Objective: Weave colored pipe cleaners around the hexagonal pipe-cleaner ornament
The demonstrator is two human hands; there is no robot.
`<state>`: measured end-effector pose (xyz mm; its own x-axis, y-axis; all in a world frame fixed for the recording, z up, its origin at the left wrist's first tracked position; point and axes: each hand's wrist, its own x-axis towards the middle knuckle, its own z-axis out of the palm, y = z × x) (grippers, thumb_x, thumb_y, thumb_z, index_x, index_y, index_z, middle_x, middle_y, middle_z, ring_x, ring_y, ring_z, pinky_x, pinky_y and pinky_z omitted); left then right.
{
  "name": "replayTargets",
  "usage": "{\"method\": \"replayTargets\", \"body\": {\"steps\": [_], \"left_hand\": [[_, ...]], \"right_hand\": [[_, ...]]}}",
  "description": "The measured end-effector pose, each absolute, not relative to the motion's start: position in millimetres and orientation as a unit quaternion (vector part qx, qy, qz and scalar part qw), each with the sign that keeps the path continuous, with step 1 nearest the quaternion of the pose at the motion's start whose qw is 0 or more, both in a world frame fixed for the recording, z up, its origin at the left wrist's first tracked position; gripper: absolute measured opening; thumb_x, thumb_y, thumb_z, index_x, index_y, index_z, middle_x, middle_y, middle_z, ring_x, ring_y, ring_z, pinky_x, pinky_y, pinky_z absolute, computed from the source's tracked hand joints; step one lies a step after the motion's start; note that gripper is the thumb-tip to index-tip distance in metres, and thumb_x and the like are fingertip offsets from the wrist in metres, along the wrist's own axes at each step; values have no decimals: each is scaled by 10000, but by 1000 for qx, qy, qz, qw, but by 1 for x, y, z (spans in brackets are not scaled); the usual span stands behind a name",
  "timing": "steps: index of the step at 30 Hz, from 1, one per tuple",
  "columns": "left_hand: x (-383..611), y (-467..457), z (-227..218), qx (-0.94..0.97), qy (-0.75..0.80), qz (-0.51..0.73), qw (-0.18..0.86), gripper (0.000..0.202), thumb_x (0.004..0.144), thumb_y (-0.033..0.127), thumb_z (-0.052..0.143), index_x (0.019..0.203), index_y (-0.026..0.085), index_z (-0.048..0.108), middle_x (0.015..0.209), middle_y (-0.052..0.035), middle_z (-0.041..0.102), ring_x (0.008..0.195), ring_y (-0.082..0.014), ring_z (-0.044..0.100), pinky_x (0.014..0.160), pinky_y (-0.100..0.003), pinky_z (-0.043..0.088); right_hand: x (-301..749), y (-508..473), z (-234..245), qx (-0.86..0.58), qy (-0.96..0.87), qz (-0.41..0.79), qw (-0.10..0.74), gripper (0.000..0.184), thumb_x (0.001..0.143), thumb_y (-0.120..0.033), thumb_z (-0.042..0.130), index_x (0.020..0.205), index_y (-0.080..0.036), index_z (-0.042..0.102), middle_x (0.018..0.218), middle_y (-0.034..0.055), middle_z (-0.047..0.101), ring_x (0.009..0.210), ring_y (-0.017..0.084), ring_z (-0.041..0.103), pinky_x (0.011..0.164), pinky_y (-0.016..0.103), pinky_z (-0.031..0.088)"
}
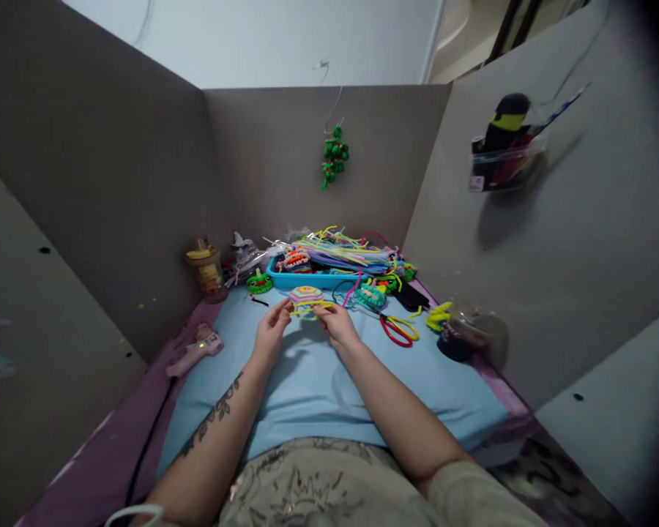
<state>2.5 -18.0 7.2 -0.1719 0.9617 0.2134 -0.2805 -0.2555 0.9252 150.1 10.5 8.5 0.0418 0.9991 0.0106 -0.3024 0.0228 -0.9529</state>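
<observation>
The left hand (273,329) has its fingers pinched close, with the tips at the left edge of a round, stripy toy (307,294). Its grip seems to be on that edge. The right hand (336,322) has its thumb and finger pressed together on a yellow string (317,307). The string runs along the near side of the toy, and the toy is between the two hands, above the blue cloth (329,388) on the desk.

Just behind the toy is a blue tray (318,281), piled with lots of bright fuzzy sticks (345,256). A green toy (260,283) sits by the tray's left end. On the right are scissors (400,333) with one red and one yellow handle, and a black cup (453,345). Far to the left lie a pink glue gun (196,353) and, farther back, a brown cup (211,274). Green balls (336,152) hang on the back wall (263,161).
</observation>
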Motion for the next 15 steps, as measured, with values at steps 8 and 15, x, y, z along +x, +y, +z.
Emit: {"method": "replayTargets", "body": {"steps": [8, 15], "left_hand": [[3, -22, 0, 557, 477, 609, 302, 101, 652, 286, 706, 711, 205, 725, 697, -42, 686, 630, -169, 559, 635, -260, 418], [-12, -13, -6, 540, 506, 651, 170, 42, 734, 210, 602, 719, 205, 641, 720, -29, 592, 711, -179, 511, 682, -258, 371]], "right_hand": [[146, 9, 8, -400, -366, 618, 570, 221, 535, -276, 689, 669, -175, 545, 496, -62, 536, 339, 47, 364, 327, 181, 158], [161, 17, 10, -358, -277, 675, 583, 226, 516, -260, 710, 652, -174, 551, 459, -69, 483, 353, 36, 321, 332, 161, 176]]}}
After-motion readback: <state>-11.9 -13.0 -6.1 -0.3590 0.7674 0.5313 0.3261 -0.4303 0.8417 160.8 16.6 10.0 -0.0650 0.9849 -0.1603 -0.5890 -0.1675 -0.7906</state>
